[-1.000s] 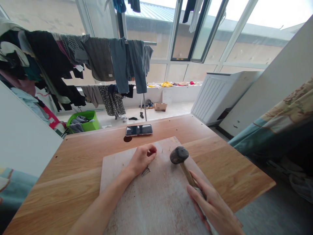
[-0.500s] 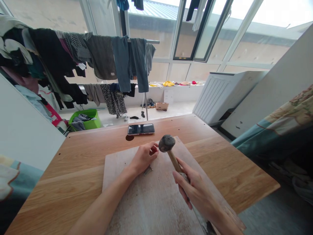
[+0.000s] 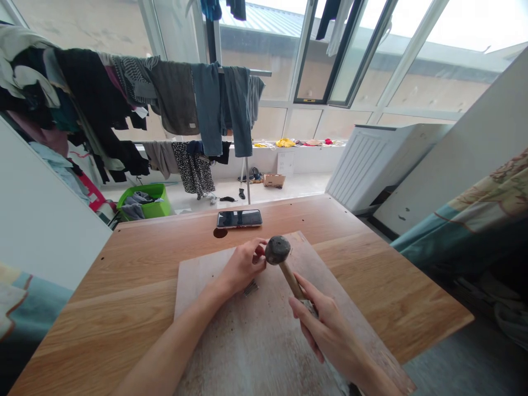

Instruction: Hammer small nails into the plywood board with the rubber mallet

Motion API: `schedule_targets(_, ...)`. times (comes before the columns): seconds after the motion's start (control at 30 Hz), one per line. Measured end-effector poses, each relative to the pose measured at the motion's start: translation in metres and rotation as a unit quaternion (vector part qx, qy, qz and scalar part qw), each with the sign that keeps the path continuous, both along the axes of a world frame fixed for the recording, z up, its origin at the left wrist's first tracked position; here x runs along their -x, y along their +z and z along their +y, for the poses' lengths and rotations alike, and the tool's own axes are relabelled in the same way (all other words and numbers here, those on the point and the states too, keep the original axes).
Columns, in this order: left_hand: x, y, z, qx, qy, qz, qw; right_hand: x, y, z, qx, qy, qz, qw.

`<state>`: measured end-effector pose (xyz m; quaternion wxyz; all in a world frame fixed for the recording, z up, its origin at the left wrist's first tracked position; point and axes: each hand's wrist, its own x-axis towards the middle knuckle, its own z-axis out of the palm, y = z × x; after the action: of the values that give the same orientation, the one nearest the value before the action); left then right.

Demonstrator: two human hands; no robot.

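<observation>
A hammer (image 3: 278,251) with a dark rounded head and a wooden handle is gripped in my right hand (image 3: 319,316). Its head hangs just right of the fingertips of my left hand (image 3: 246,265). That left hand rests at the far part of a worn, whitish board (image 3: 243,341), its thumb and fingers pinched together. Whatever sits in the pinch is hidden by the fingers and the hammer head. Close beside the left wrist, several thin metal nails (image 3: 251,287) lie in a small pile on the board.
Under the board is a wood-grain table (image 3: 103,297), with a phone (image 3: 239,218) lying near its far edge beside a round hole. Beyond stand a green basket (image 3: 160,204) of clothes, a rack of hanging laundry (image 3: 177,99) and a white cabinet-like unit (image 3: 350,165).
The hammer head has dropped slightly and come closer to my left fingertips. My left hand keeps its pinch in the same place. The whole view has shifted a little.
</observation>
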<state>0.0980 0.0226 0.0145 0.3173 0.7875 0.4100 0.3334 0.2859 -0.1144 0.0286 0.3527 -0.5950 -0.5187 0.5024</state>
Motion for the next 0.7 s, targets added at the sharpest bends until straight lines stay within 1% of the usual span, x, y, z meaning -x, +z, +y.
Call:
schedule_targets(0.07,0.009,0.013,-0.002,-0.011,-0.011,0.091,0.996,-0.004,-0.001,-0.005,-0.001,-0.004,0.005,1.0)
schedule_targets(0.1,0.015,0.02,-0.004,-0.004,-0.023,0.151,0.988,-0.007,-0.001,-0.009,0.001,-0.01,0.003,1.0)
schedule_targets(0.2,0.025,0.038,-0.013,0.033,-0.062,0.31,0.948,-0.017,-0.003,-0.02,0.023,-0.02,-0.023,0.999)
schedule_targets(0.3,0.024,0.045,-0.025,0.018,-0.069,0.382,0.922,-0.025,-0.007,-0.029,0.05,0.001,-0.067,0.996)
schedule_targets(0.4,0.017,0.043,-0.03,-0.011,-0.076,0.409,0.909,-0.027,-0.012,-0.033,0.051,0.005,-0.09,0.995)
schedule_targets(0.47,0.014,0.04,-0.027,-0.029,-0.07,0.395,0.916,-0.027,-0.015,-0.034,0.043,-0.011,-0.086,0.995)
schedule_targets(0.53,0.015,0.035,-0.019,-0.04,-0.055,0.326,0.943,-0.026,-0.017,-0.034,0.039,-0.021,-0.082,0.996)
schedule_targets(0.6,0.017,0.026,-0.008,-0.033,-0.045,0.198,0.979,-0.025,-0.02,-0.034,0.038,-0.023,-0.078,0.996)
schedule_targets(0.63,0.019,0.02,-0.002,-0.023,-0.042,0.126,0.991,-0.025,-0.021,-0.035,0.038,-0.024,-0.075,0.996)
schedule_targets(0.7,0.022,0.007,0.007,0.002,-0.033,0.014,0.999,-0.025,-0.022,-0.035,0.043,-0.03,-0.07,0.996)
